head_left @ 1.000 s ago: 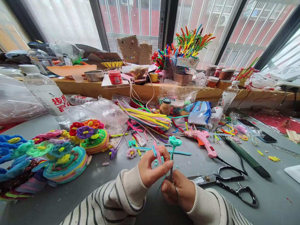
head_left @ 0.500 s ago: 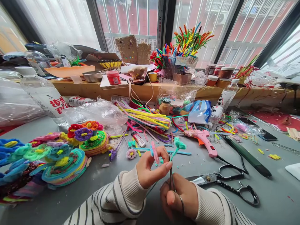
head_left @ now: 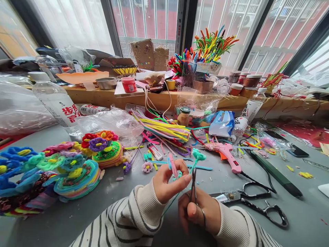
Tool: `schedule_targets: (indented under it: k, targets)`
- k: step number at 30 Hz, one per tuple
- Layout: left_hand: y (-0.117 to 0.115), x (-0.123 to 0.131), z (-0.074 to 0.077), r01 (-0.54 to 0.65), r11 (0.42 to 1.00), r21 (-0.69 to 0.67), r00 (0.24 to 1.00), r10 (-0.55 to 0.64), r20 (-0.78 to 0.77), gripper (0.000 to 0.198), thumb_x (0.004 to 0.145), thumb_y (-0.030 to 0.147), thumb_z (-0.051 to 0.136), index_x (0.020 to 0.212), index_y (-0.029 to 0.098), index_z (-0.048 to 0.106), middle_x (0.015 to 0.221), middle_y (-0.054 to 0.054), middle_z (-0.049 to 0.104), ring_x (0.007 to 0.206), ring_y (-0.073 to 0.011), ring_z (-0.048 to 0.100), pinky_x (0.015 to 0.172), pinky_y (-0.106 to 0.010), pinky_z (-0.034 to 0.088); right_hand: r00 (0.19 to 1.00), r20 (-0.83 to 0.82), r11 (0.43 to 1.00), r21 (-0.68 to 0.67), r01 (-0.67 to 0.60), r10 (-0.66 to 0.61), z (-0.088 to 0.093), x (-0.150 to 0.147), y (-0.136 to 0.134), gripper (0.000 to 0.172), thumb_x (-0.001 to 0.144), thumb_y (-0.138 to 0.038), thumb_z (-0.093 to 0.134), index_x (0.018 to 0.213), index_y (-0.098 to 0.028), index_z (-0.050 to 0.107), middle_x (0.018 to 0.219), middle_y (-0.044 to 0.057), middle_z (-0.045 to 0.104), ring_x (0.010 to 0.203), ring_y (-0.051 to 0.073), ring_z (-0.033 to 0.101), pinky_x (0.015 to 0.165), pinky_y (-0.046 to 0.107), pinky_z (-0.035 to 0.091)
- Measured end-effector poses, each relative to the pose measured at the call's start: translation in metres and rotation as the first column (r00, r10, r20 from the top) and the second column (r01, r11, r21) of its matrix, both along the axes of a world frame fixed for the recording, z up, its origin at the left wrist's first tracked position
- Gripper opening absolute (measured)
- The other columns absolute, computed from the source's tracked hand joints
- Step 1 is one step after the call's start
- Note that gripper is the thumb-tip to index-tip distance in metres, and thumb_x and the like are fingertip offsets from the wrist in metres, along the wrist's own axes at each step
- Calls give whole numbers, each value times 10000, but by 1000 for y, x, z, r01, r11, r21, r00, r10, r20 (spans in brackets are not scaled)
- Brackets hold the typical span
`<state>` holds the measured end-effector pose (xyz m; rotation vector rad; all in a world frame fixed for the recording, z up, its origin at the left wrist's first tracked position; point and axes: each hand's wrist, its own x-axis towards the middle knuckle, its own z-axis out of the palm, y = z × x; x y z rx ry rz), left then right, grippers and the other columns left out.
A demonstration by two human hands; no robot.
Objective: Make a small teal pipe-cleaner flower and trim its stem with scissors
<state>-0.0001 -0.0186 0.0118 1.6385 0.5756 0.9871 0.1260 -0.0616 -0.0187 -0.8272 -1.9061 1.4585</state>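
Note:
My left hand [head_left: 171,183] pinches the thin stem of a teal pipe-cleaner flower [head_left: 198,155], whose fuzzy head stands up past the fingertips. A pink and light-blue fuzzy piece [head_left: 172,165] also rests at the index finger of this hand; how it is held is hidden. In my right hand [head_left: 203,212] is a pair of small scissors [head_left: 193,187], with fingers wrapped around the handles. The blades point upward beside the teal stem, near the left fingertips, and look nearly closed. The stem runs down below the left hand toward the sleeve.
Large black-handled scissors [head_left: 253,199] lie right of my hands, beyond them a pink glue gun [head_left: 227,154] with its cord. Finished fuzzy flowers [head_left: 74,164] crowd the left. Behind lie a pipe-cleaner bundle [head_left: 164,128], a lighter [head_left: 154,152] and a small pink flower [head_left: 147,167].
The whole view has shifted slightly, so things sit further right. The small scissors' blades have moved up alongside the teal stem and show more clearly. Both hands keep their holds.

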Motion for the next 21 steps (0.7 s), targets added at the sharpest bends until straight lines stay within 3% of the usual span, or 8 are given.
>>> schedule_targets:
  k: [5, 21]
  targets:
    - [0, 0, -2, 33, 999, -1, 999, -33, -32, 191, 695, 263, 494, 564, 150, 413, 564, 16, 395, 566, -95, 375, 566, -253, 310, 999, -32, 999, -28, -34, 33, 2, 2, -2, 728, 686, -694, 217, 433, -85, 525, 385, -6, 367, 396, 49, 341, 391, 189, 238]
    - [-3, 3, 0, 25, 1000, 2, 996, -24, -90, 188, 688, 262, 493, 558, 145, 424, 554, 18, 392, 550, -91, 380, 556, -244, 312, 992, -83, 988, -128, 85, -96, 2, -2, -2, 662, 717, -639, 283, 425, -94, 520, 329, -30, 306, 335, 40, 300, 351, 189, 209]
